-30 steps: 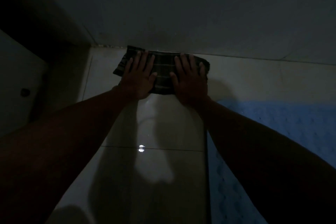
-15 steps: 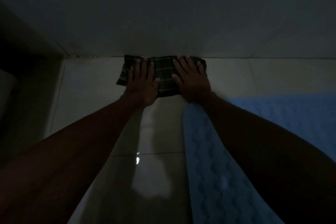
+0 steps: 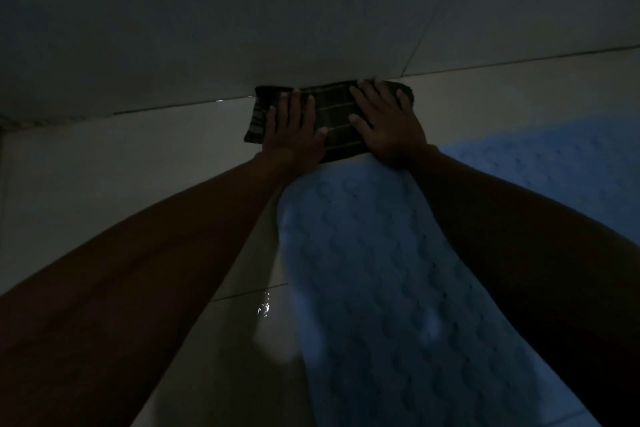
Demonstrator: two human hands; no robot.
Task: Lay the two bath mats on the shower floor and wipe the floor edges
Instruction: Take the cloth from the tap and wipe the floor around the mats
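Observation:
A dark striped cloth point(image 3: 334, 114) lies folded on the pale tiled floor point(image 3: 149, 156), pushed against the foot of the wall. My left hand point(image 3: 294, 135) presses flat on its left half, my right hand point(image 3: 388, 125) flat on its right half, fingers spread toward the wall. A light blue textured bath mat point(image 3: 388, 288) lies on the floor between and under my forearms, its far end just below the cloth. More blue mat point(image 3: 554, 170) shows to the right; whether it is a second mat I cannot tell.
The grey tiled wall point(image 3: 311, 10) fills the upper half and meets the floor along a dark grout line. A small wet glint point(image 3: 265, 307) shines on the floor left of the mat. The room is very dim.
Both hands have slid the cloth to the right along the wall edge. The view has followed, so the blue mat now lies between my arms and the dark left corner is gone.

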